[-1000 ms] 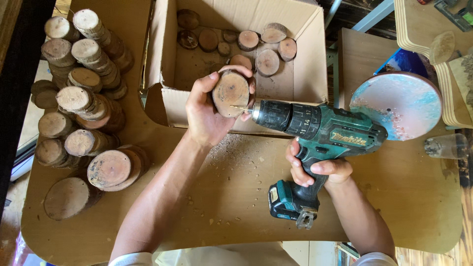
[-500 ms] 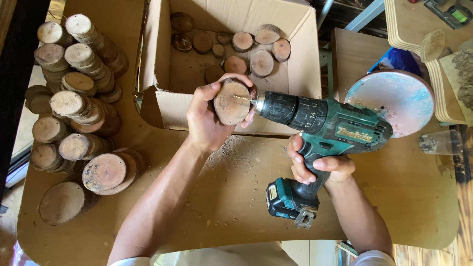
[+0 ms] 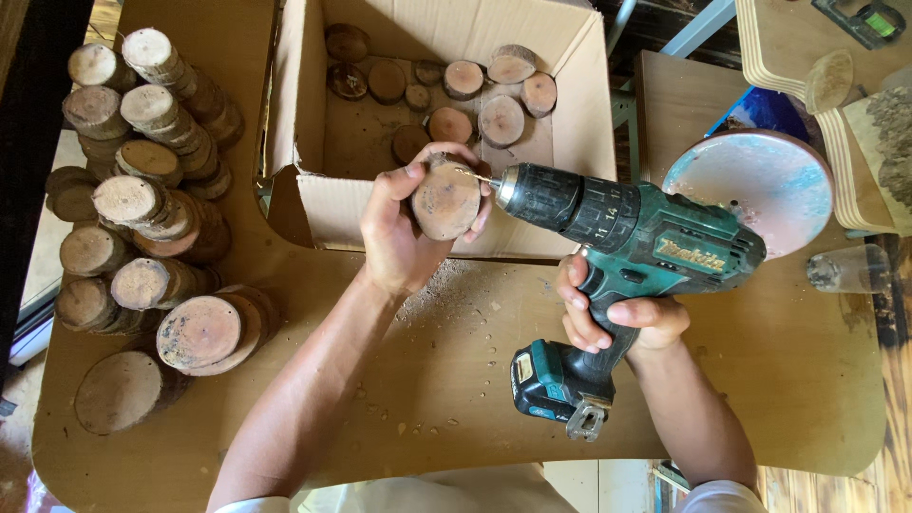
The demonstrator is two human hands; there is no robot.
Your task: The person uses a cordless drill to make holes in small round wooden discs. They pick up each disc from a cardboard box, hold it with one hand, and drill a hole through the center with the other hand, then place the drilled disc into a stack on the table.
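Note:
My left hand [image 3: 404, 228] grips a round wood slice [image 3: 446, 201] upright, just in front of the cardboard box [image 3: 313, 204]. My right hand [image 3: 613, 318] is wrapped around the handle of a teal cordless drill [image 3: 627, 233]. The drill points left, and its bit tip meets the upper right edge of the slice. Sawdust lies on the wooden table [image 3: 456, 380] below the slice.
Several cut wood slices [image 3: 484, 104] lie inside the open box. Stacks of wood slices [image 3: 142, 190] fill the table's left side. A round pink and blue disc [image 3: 760, 185] sits at the right, with a clear glass [image 3: 850, 269] beside it.
The slice and drill have stayed together, the bit still at the slice's edge. The view has shifted slightly, so the box sits higher in the picture.

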